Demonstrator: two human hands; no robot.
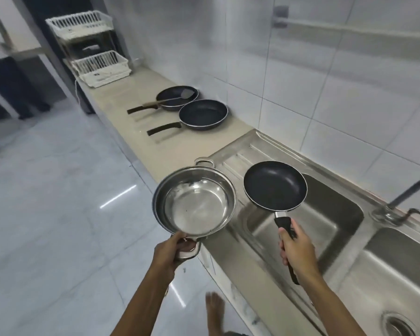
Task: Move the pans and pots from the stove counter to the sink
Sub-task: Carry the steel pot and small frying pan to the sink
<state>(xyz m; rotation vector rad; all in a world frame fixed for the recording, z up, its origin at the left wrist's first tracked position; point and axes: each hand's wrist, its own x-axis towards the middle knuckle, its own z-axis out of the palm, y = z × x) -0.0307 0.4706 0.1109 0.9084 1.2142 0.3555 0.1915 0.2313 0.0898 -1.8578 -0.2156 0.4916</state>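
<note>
My left hand (174,251) grips the near loop handle of a shiny steel pot (194,201), held in the air over the counter's front edge, just left of the sink. My right hand (297,248) holds the black handle of a small black frying pan (275,185), which hangs above the left basin of the steel double sink (344,229). Two more dark frying pans stay on the beige counter: a nearer pan (203,114) and a farther pan (176,98) with a spatula (170,100) lying across it.
A tap (405,194) rises behind the sink by the tiled wall. A white two-tier dish rack (95,54) stands at the counter's far end. The right basin has a drain (395,326). Glossy tiled floor lies to the left, with my bare foot (215,309) below.
</note>
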